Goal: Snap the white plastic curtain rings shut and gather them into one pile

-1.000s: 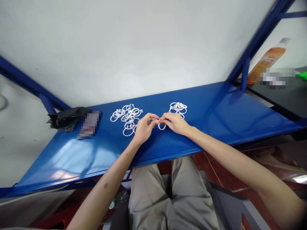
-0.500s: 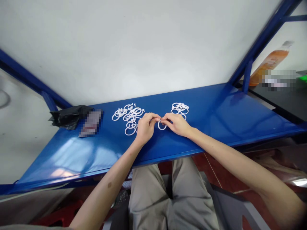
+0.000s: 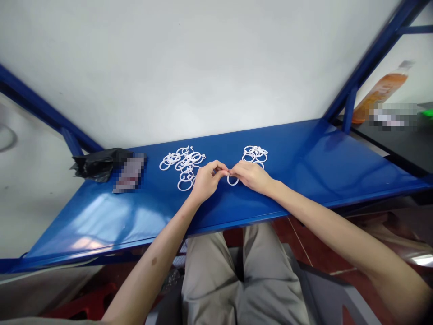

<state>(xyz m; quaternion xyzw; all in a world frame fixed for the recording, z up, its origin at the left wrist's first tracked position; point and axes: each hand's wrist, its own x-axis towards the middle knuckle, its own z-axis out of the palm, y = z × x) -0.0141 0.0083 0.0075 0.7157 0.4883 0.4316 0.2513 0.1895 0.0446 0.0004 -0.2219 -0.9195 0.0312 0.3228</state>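
Between my two hands is a white ring [image 3: 232,182], its top edge hidden by my fingertips. My left hand [image 3: 209,179] is closed in a pinch at the ring's upper left. From the other side, my right hand [image 3: 251,175] pinches it too, fingertips almost meeting the left ones. To the left lies a loose pile of white rings [image 3: 185,163] with small knobs or loops on them, partly covered by my left hand. Behind my right hand rests a smaller cluster of similar rings [image 3: 255,153].
The blue table [image 3: 297,158] meets a white wall behind it. At its left are a black plastic bag [image 3: 98,163] and a blurred-out flat item [image 3: 130,174]. On a dark surface at right, an orange drink bottle [image 3: 382,97] stands beyond a blue frame post [image 3: 349,110].
The held ring sits slightly further right and is tucked more under my right fingers, which have curled in closer. Both hands stay at nearly the same place.
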